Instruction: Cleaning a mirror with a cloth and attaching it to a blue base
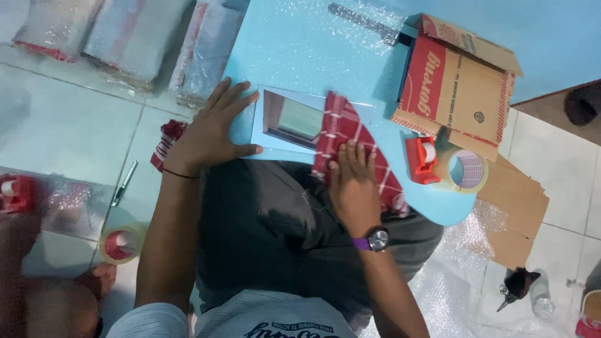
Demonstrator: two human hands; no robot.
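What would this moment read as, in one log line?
left hand: flat on mirror | right hand: pressing red checked cloth on mirror | tape dispenser, carton beside

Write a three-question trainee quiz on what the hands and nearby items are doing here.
1. True or false: the right hand presses on the red checked cloth.
2. What does the left hand rest on? A) cardboard box B) mirror C) tape roll
3. Fill in: the red tape dispenser sits just below the ____ box.

Key: 1 true. 2 B, the edge of the mirror on the blue board. 3 cardboard.
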